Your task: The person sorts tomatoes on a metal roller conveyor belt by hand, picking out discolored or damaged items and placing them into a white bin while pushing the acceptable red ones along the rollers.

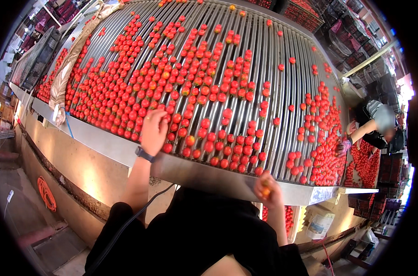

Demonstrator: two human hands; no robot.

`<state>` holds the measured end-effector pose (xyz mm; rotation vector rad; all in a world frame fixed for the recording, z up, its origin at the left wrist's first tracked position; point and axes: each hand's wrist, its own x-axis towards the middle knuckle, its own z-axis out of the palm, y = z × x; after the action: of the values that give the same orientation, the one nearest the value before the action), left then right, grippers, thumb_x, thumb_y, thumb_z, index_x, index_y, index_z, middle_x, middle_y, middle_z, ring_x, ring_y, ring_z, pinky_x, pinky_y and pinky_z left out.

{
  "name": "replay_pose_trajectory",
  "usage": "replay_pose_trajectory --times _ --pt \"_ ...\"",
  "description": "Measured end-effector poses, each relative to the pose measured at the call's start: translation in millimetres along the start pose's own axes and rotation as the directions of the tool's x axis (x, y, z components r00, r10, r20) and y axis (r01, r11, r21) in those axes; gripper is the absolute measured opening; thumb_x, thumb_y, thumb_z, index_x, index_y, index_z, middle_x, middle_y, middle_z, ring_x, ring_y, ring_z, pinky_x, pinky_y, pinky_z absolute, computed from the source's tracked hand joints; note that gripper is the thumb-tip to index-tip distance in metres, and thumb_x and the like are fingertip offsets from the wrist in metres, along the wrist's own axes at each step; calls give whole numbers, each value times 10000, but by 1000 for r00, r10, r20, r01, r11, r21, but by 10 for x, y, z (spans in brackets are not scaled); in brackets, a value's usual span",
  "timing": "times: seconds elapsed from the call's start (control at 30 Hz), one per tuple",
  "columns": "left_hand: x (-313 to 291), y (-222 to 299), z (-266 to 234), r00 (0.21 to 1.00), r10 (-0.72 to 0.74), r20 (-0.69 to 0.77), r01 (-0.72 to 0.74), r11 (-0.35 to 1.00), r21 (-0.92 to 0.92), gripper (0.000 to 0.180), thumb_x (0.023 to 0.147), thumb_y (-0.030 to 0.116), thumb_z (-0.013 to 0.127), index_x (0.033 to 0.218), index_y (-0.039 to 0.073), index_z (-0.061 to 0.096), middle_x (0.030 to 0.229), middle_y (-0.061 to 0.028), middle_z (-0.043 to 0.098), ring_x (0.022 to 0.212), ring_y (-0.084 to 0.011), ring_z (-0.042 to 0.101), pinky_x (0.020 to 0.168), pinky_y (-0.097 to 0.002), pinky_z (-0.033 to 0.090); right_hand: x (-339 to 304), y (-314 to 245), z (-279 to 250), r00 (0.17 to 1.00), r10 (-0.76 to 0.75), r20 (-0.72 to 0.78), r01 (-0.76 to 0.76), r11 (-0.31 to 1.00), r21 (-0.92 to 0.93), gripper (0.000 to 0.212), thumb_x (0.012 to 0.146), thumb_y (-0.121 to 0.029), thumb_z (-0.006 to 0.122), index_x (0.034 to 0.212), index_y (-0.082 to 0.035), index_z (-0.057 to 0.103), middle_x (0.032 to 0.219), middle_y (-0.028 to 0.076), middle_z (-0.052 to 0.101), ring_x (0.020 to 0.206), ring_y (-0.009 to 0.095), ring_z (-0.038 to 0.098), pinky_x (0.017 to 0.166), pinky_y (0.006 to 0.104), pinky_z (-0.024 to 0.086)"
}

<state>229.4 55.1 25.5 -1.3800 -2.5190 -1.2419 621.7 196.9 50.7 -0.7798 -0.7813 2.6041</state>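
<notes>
My left hand (153, 131), with a dark watch on the wrist, reaches over the near side of a metal roller conveyor (282, 92). Its fingers are bent around a small red tomato (166, 117) at their tips, among many red tomatoes (130, 99) lying in rows between the rollers. At the conveyor's front edge, right of my body, my right hand (272, 194) is closed around an orange tomato (265, 192). Whether more tomatoes sit inside that palm is hidden by the fingers.
A metal rim (204, 172) runs along the conveyor's front. Far right, another person's gloved hand (343, 147) touches heaped tomatoes (326, 161). A wrapped bar (71, 60) crosses the left side. Stacked crates (391, 172) stand at right; an orange hose (46, 194) hangs lower left.
</notes>
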Motion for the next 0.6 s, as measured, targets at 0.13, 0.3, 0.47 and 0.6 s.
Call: replay_pose_trajectory --times 0.13,0.3,0.47,0.6 --pt "35 -263 -76 1000 -12 -24 15 994 104 226 832 47 579 1057 27 564 1108 -155 575 1019 -340 537 879 -390 437 -880 -183 -630 936 -203 -286 228 972 56 258 870 -329 556 893 -73 550 659 60 505 509 150 483 400 233 394" --pt "183 -227 196 982 162 98 -180 958 224 261 827 125 606 1068 28 576 1063 -162 597 1036 -339 532 912 -432 418 -2072 -43 -1229 564 -202 -800 512 846 148 249 917 -313 508 1017 -94 573 837 46 574 631 136 554 409 192 401" --pt "300 -399 300 957 104 270 -217 876 431 281 818 108 608 1094 58 601 1049 -144 599 1024 -332 526 933 -434 400 -2422 194 -1767 431 -193 -882 650 744 155 264 884 -173 574 1051 29 547 963 149 587 882 220 574 630 226 529" --pt "369 -404 358 949 64 310 -202 877 435 308 810 96 616 1118 108 607 1052 -123 595 1066 -316 503 929 -426 404 -2641 303 -2095 -272 -181 -945 380 882 -278 304 910 -255 533 1138 -55 557 951 86 583 826 214 550 634 283 471"
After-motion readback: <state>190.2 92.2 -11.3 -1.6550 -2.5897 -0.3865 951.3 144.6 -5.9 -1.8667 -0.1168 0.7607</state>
